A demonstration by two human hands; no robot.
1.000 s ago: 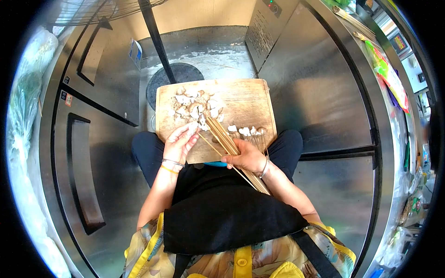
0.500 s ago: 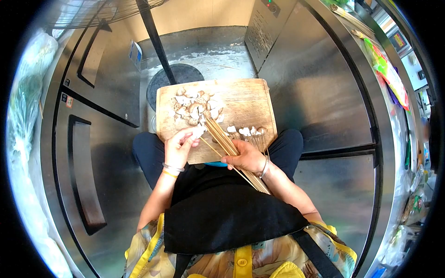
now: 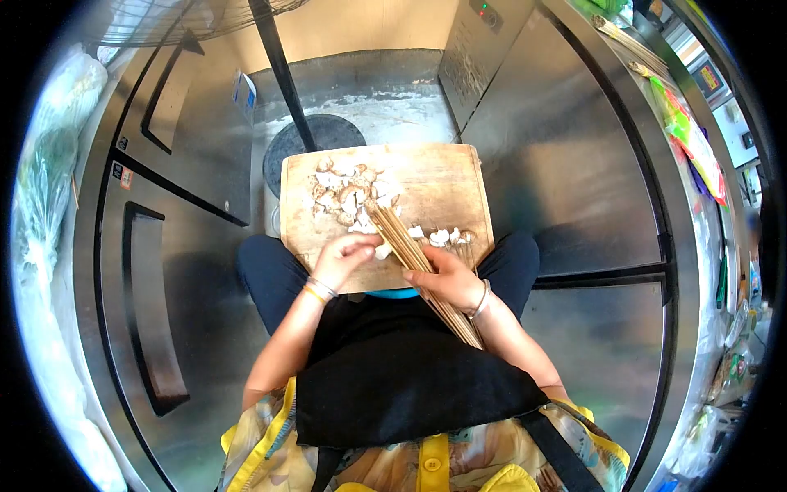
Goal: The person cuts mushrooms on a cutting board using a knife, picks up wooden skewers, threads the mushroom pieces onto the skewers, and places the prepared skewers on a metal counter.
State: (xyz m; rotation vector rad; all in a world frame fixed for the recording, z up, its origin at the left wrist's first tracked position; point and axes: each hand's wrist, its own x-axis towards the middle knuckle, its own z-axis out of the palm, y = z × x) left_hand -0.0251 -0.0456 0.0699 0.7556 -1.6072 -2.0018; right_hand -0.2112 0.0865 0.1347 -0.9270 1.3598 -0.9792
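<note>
My right hand (image 3: 449,279) is wrapped round a bundle of bamboo skewers (image 3: 399,236), which slants across the near part of the cutting board (image 3: 438,176). At the bundle's left side, the fingers of my left hand (image 3: 346,256) close on a white mushroom piece (image 3: 383,252). Whether a skewer tip is inside that piece is too small to tell. Beyond my left hand lies a pile of cut brown and white mushrooms (image 3: 348,193). Skewered mushroom pieces (image 3: 443,237) rest in a row right of the bundle, their sticks pointing toward me.
The board lies across my knees. Steel cabinets flank me, a left one (image 3: 197,303) with handles and a right one (image 3: 574,164). A black pole (image 3: 283,78) rises from a round dark base (image 3: 328,135) behind the board. Plastic bags (image 3: 61,131) line the far left.
My left hand has moved right and slightly toward me with the mushroom piece, closer to the skewers. My right hand keeps its hold on the bundle.
</note>
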